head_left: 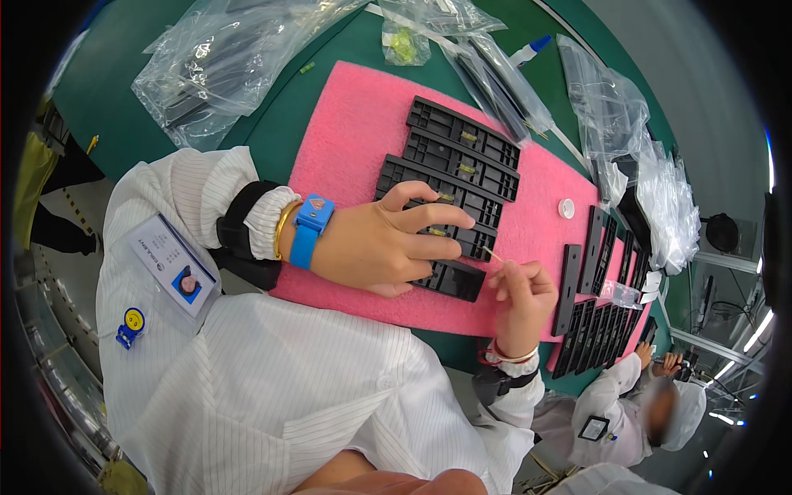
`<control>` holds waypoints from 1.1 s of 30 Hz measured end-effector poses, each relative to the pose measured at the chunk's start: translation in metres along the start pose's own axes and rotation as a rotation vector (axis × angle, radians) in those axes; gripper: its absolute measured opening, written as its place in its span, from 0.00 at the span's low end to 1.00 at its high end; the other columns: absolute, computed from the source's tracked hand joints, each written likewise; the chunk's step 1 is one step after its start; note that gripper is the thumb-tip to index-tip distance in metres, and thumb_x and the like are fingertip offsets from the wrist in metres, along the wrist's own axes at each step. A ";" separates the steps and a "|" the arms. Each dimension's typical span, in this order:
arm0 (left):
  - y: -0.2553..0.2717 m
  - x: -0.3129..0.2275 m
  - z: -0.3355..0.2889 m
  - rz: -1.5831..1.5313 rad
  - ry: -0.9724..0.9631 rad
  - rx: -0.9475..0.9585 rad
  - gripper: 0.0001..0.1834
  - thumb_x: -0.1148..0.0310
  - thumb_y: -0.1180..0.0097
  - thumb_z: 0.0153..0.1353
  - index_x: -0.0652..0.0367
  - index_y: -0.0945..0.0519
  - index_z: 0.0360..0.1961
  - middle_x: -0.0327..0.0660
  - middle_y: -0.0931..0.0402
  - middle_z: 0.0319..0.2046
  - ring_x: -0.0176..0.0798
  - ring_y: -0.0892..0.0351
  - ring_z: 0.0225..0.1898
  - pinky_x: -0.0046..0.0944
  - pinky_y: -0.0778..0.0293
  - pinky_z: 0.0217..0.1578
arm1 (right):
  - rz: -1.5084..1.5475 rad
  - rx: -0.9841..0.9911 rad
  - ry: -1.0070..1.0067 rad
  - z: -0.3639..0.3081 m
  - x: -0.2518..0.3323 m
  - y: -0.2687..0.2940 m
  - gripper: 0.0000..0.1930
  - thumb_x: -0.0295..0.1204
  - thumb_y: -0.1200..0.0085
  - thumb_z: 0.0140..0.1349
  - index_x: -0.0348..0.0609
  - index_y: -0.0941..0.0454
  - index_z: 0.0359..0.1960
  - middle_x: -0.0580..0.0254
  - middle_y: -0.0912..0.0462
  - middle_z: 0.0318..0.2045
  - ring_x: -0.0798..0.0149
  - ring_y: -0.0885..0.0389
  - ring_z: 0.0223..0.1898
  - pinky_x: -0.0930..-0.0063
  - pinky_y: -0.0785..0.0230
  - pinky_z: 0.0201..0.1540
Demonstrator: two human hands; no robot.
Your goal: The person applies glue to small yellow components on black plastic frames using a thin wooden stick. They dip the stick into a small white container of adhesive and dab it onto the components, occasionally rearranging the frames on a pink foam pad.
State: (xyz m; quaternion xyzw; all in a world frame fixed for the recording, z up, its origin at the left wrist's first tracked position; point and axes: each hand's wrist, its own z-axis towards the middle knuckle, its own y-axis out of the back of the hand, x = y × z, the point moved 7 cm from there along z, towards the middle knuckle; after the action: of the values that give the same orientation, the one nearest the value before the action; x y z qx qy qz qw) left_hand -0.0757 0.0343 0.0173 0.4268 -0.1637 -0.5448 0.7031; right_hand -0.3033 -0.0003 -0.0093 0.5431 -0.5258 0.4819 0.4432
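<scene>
Several long black plastic trays or housings point(433, 118) lie side by side in a slanted row on a pink foam mat point(346, 107). Small yellow-green pieces point(467, 170) sit inside them. My left hand point(371, 247), with a blue wrist strap, rests over the lower housings, its fingers spread and slightly bent; the palm hides part of them. Pinched in my right hand point(524, 301) is a thin pale stick point(492, 254), its tip at the right end of a housing just beyond my left fingertips. What the tip touches is too small to tell.
A small white round cup point(566, 208) stands to the right on the mat. More black strips point(577, 338) are lined up beyond it. Clear plastic bags point(223, 74) and a blue-capped marker point(530, 51) lie on the green table. Another person point(619, 404) works at the lower right.
</scene>
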 end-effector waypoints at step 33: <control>0.005 0.011 0.004 -0.016 0.142 0.085 0.36 0.57 0.22 0.40 0.41 0.14 0.57 0.31 0.23 0.46 0.44 0.34 0.52 0.48 0.40 0.49 | -0.233 -0.526 0.396 0.096 0.029 0.098 0.07 0.27 0.32 0.67 0.40 0.17 0.32 0.65 0.14 0.27 0.79 0.26 0.23 0.85 0.38 0.27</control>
State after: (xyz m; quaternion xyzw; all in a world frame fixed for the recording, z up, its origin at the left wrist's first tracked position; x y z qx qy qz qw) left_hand -0.0717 0.0232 0.0205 0.4950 -0.1332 -0.5113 0.6898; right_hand -0.3964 -0.1043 0.0034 0.3626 -0.4701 0.3723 0.7134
